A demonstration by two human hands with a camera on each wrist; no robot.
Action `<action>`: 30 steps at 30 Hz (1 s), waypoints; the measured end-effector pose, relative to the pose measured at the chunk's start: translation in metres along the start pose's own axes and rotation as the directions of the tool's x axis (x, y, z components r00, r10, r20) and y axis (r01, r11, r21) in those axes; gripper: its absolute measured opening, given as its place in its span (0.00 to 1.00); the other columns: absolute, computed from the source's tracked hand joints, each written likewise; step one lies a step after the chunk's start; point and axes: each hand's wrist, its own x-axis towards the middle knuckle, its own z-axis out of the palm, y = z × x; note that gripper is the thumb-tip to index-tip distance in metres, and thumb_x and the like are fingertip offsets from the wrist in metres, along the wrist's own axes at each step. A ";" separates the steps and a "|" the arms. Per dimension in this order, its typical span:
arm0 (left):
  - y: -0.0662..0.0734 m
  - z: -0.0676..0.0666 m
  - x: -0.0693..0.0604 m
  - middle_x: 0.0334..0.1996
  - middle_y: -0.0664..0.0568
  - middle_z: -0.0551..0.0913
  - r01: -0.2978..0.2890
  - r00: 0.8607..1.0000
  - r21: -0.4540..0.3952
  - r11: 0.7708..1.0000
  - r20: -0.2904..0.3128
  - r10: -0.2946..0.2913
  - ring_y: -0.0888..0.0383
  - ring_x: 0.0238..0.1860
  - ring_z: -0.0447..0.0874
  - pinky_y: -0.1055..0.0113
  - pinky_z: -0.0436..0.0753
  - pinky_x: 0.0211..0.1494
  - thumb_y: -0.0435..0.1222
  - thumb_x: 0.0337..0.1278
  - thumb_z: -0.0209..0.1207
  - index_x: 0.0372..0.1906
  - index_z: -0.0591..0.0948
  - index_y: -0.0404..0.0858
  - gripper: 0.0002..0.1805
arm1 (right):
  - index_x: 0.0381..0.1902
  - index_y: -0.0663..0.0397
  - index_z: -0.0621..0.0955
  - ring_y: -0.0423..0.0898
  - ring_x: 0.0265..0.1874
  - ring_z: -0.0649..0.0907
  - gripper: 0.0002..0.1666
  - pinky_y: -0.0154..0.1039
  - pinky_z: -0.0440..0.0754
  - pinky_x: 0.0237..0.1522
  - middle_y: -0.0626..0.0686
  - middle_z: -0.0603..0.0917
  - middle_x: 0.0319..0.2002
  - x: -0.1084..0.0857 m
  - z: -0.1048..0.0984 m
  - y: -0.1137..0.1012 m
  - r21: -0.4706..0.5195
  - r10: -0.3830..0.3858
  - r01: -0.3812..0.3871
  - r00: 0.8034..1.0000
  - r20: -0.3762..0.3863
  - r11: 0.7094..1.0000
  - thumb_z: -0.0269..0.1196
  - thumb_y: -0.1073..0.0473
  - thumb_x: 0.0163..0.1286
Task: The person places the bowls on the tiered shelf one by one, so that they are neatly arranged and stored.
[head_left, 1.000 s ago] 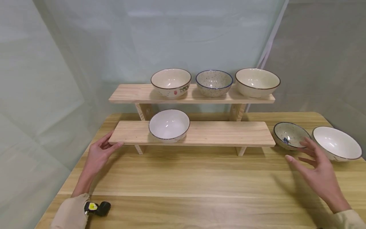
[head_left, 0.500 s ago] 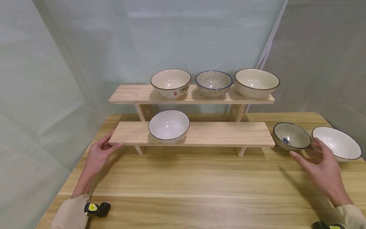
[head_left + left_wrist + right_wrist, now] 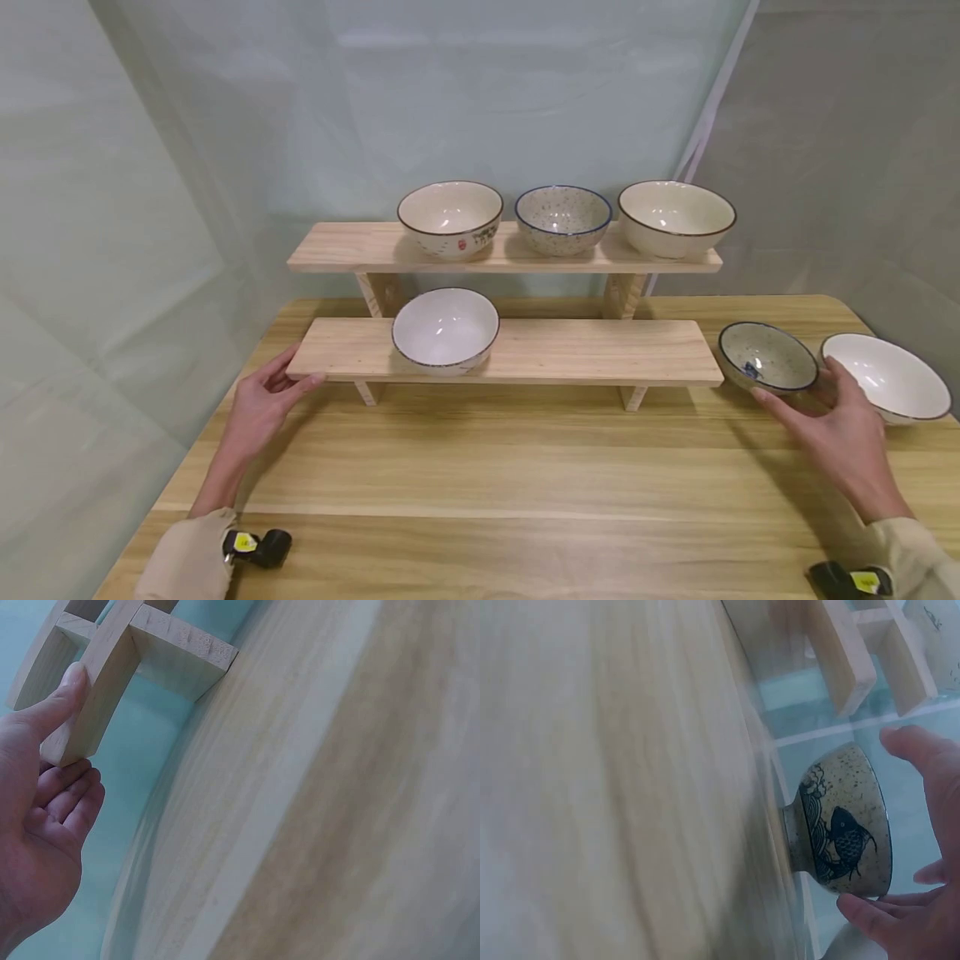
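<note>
Head view: past three o'clock, the speckled bowl (image 3: 776, 354) stands on the table (image 3: 480, 475); the right hand (image 3: 843, 437) curves round its side and could knock the white bowl (image 3: 888, 375) at its three o'clock. Left wrist view: at nine o'clock, the left hand (image 3: 37, 844) pinches the shelf (image 3: 105, 686); a tug might jolt its load. Right wrist view: fingers spread wide, thumb off the rim, nothing gripped; one-sided pressure could tip the speckled bowl.

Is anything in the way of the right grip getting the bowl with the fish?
Nothing visible stands between the right grip and the speckled fish-patterned bowl. The white bowl beside it isn't between them.
</note>
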 end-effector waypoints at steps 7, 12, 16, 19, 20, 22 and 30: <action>0.000 0.001 0.001 0.70 0.25 0.68 -0.011 1.000 -0.003 1.000 -0.004 0.011 0.77 0.52 0.75 0.84 0.77 0.49 0.39 0.72 0.65 0.79 0.60 0.29 0.40 | 0.80 0.72 0.48 0.82 0.68 0.60 0.64 0.77 0.50 0.67 0.83 0.60 0.70 0.007 0.003 0.001 -0.023 0.004 -0.003 1.000 0.025 1.000 0.71 0.43 0.68; 0.000 0.001 0.001 0.70 0.25 0.68 -0.012 1.000 -0.013 1.000 -0.002 0.012 0.78 0.51 0.75 0.84 0.78 0.48 0.38 0.72 0.65 0.79 0.60 0.29 0.40 | 0.81 0.71 0.45 0.81 0.68 0.61 0.64 0.76 0.55 0.67 0.83 0.58 0.71 0.013 0.006 0.005 0.025 0.001 -0.002 0.998 0.069 1.000 0.70 0.44 0.70; 0.000 0.000 0.001 0.69 0.25 0.68 -0.013 1.000 -0.015 1.000 -0.002 0.013 0.78 0.51 0.75 0.84 0.78 0.48 0.38 0.71 0.65 0.79 0.60 0.29 0.41 | 0.81 0.71 0.42 0.82 0.69 0.59 0.66 0.75 0.54 0.68 0.84 0.55 0.72 0.017 0.009 0.008 0.027 0.007 -0.009 0.996 0.088 1.000 0.70 0.43 0.70; 0.000 0.000 0.000 0.69 0.25 0.68 -0.013 1.000 -0.015 1.000 -0.001 0.013 0.78 0.51 0.75 0.84 0.78 0.48 0.38 0.71 0.65 0.79 0.60 0.28 0.41 | 0.81 0.72 0.38 0.82 0.70 0.55 0.68 0.75 0.52 0.69 0.85 0.49 0.73 0.020 0.010 0.009 0.014 0.029 -0.030 0.994 0.106 0.999 0.69 0.42 0.70; 0.000 0.000 0.000 0.69 0.25 0.68 -0.013 1.000 -0.014 1.000 -0.001 0.013 0.78 0.51 0.75 0.84 0.78 0.48 0.38 0.71 0.65 0.79 0.60 0.28 0.41 | 0.80 0.72 0.38 0.82 0.71 0.54 0.68 0.75 0.52 0.69 0.85 0.48 0.74 0.021 0.010 0.009 0.013 0.037 -0.039 0.993 0.114 0.999 0.68 0.41 0.70; 0.000 0.000 0.001 0.69 0.25 0.68 -0.013 1.000 -0.013 1.000 -0.001 0.013 0.78 0.51 0.75 0.83 0.78 0.48 0.38 0.71 0.65 0.79 0.60 0.28 0.41 | 0.80 0.72 0.37 0.82 0.71 0.53 0.69 0.75 0.52 0.69 0.84 0.46 0.74 0.023 0.011 0.008 0.012 0.058 -0.059 0.991 0.122 0.998 0.68 0.40 0.70; 0.001 0.001 0.000 0.69 0.25 0.69 -0.007 1.000 -0.006 1.000 -0.008 0.007 0.77 0.52 0.75 0.84 0.78 0.48 0.40 0.71 0.66 0.79 0.60 0.28 0.41 | 0.80 0.72 0.36 0.81 0.72 0.51 0.71 0.74 0.51 0.70 0.84 0.43 0.74 0.027 0.013 0.008 0.009 0.088 -0.090 0.988 0.123 0.996 0.68 0.38 0.69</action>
